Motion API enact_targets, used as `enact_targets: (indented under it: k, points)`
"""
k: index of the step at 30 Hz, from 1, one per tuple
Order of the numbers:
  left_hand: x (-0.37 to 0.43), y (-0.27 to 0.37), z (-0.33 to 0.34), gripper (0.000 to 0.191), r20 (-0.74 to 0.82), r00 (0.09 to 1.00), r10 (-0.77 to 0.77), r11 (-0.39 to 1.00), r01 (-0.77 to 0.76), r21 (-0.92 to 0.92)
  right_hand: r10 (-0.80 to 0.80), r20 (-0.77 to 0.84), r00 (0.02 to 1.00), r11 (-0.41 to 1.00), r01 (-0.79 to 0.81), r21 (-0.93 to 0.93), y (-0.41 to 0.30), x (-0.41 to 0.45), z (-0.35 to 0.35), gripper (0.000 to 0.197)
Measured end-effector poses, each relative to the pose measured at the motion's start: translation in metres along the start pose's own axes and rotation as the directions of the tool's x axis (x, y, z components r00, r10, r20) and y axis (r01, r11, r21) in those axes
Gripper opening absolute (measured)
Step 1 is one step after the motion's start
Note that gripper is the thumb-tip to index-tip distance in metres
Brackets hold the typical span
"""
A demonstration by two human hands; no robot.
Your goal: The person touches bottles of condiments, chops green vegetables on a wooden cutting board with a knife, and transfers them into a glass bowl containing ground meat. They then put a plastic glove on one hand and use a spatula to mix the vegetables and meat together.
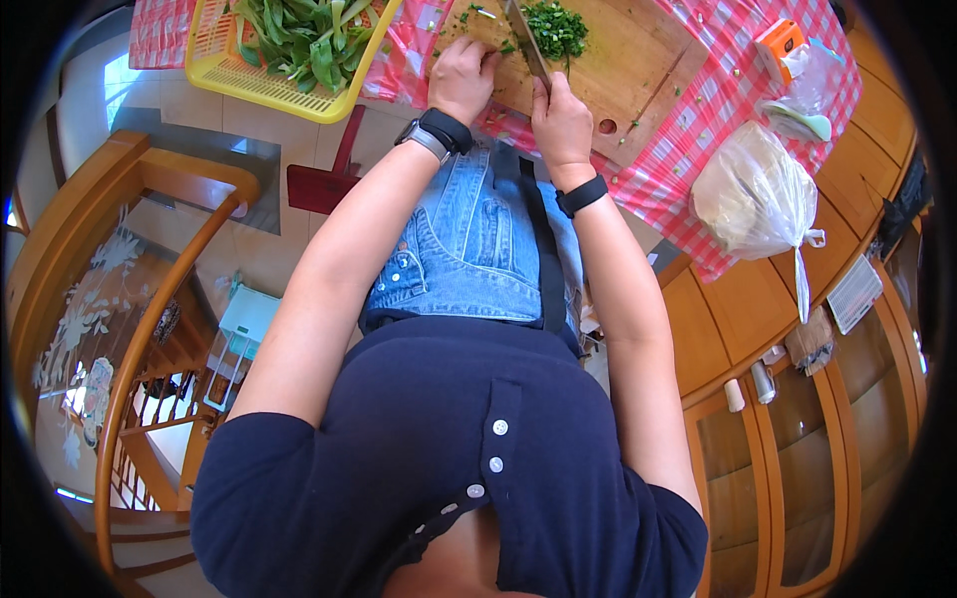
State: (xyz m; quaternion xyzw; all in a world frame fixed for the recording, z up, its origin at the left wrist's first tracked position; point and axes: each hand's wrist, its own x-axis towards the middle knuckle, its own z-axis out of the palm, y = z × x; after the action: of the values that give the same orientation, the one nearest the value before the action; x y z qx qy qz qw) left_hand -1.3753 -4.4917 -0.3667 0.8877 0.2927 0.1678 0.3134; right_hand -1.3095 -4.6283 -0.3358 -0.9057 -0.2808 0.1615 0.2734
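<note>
My right hand [564, 123] is closed around the handle of a kitchen knife [528, 41], whose blade points away from me over a wooden cutting board [635, 82]. Just right of the blade lies a heap of finely chopped greens [555, 30]. My left hand [462, 78] rests on the board's left part with its fingers curled. A small bit of green shows between it and the blade; whether the fingers grip anything is hidden. To the left, a yellow plastic basket [340, 111] holds leafy green vegetables [314, 41].
A red-and-white checked tablecloth [658, 190] lies under the board, dotted with green scraps. On the right are a knotted plastic bag [755, 194], an orange tissue pack [781, 48] and a pale green object [800, 119]. A red stool [321, 187] and a wooden railing [161, 299] stand left.
</note>
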Motion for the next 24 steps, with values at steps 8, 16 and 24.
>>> enact_targets:
  k: [8, 16, 24]
  points:
    - [0.002, 0.003, 0.003, 0.011, 0.011, 1.000, 0.006, 0.998, -0.007, 0.056, 0.005, 0.062, 0.998, 0.987, 0.005, -0.161, -0.008, 0.003, 0.007, 0.017]
    - [-0.003, 0.000, 0.005, 0.010, 0.033, 0.999, -0.008, 1.000, 0.007, 0.017, 0.002, 0.041, 0.999, 0.999, 0.000, -0.040, -0.002, -0.006, 0.004, 0.017]
    - [-0.001, -0.001, 0.003, 0.012, 0.062, 0.998, -0.015, 0.999, 0.012, 0.053, -0.025, 0.000, 1.000, 0.992, 0.025, -0.120, -0.015, 0.009, 0.014, 0.019]
